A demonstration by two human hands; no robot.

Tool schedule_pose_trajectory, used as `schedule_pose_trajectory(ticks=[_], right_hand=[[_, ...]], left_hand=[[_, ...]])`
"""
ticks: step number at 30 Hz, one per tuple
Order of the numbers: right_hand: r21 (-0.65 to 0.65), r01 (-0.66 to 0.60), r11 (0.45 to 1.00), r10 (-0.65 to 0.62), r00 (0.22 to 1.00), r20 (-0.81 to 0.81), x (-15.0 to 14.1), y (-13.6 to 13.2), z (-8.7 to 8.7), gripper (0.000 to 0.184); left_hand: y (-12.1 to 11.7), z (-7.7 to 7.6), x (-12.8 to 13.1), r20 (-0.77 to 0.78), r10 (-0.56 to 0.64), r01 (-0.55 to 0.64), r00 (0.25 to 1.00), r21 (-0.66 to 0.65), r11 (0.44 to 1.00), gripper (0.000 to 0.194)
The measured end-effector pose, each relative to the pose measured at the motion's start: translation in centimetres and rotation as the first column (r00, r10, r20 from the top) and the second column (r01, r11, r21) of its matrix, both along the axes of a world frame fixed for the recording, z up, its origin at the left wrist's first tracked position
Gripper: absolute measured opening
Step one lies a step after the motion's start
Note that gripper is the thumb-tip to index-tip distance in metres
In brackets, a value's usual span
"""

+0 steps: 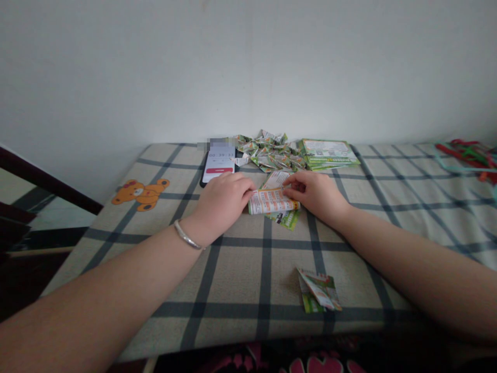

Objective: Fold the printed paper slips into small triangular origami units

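Note:
A printed paper leaflet (267, 202) with orange and green print lies on the checked cloth, curled over on itself. My left hand (227, 199) pinches its left end between thumb and fingers. At its right end, the thumb and fingertips of my right hand (310, 192) grip the top edge. A green printed corner (287, 219) shows beneath the curled part. Nearer to me lies a folded paper piece (320, 291), touched by neither hand. Behind the hands is a heap of folded paper pieces (272, 150) in the same print.
A phone (219, 165) with a running timer lies left of the heap. Flat green leaflets (330, 154) are stacked to its right. A bear cutout (140, 194) lies at the left. At the far right stands a clear tray (450, 161) with red and green items. A wall (248, 67) borders the back.

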State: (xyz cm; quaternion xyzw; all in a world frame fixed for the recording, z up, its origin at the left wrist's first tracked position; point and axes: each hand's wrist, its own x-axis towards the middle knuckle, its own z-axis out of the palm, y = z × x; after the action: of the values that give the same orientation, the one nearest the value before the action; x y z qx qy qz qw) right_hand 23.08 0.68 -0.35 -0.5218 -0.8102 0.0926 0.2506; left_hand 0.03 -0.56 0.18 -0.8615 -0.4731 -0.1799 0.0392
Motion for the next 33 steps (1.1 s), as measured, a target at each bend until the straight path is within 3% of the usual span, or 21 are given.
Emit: schedule_pose_trajectory(ticks=[12,16,19,21,25,33], right_hand=[[0.032,-0.056,0.998,0.053,0.996,0.066,0.4,0.6,-0.2,0.012],[0.033,-0.035,0.999,0.033,0.997,0.063,0.4,0.6,-0.2,0.012],[0.024,-0.032,0.999,0.031,0.998,0.058,0.4,0.6,-0.2,0.012],[0.022,-0.033,0.999,0.032,0.998,0.055,0.4,0.6,-0.2,0.013],[0.019,-0.028,0.999,0.027,0.998,0.058,0.5,0.7,-0.2,0.012],[0.0,-0.028,1.0,0.028,0.999,0.041,0.6,0.7,-0.2,0.014]], left_hand=[[0.1,-0.5,0.0,-0.068,-0.009,0.013,0.998,0.054,0.998,0.015],[0.5,-0.9,-0.2,-0.053,-0.08,0.084,0.995,0.078,0.993,0.015],[0.6,-0.7,-0.2,-0.16,-0.201,0.217,0.966,0.09,0.972,0.016],[0.4,-0.3,-0.1,-0.247,-0.279,0.302,0.928,0.061,0.951,0.016],[-0.2,0.4,-0.1,-0.305,-0.295,0.316,0.906,0.018,0.949,0.019],[-0.3,0.9,-1.2,-0.203,-0.36,0.344,0.911,-0.108,0.933,0.038]])
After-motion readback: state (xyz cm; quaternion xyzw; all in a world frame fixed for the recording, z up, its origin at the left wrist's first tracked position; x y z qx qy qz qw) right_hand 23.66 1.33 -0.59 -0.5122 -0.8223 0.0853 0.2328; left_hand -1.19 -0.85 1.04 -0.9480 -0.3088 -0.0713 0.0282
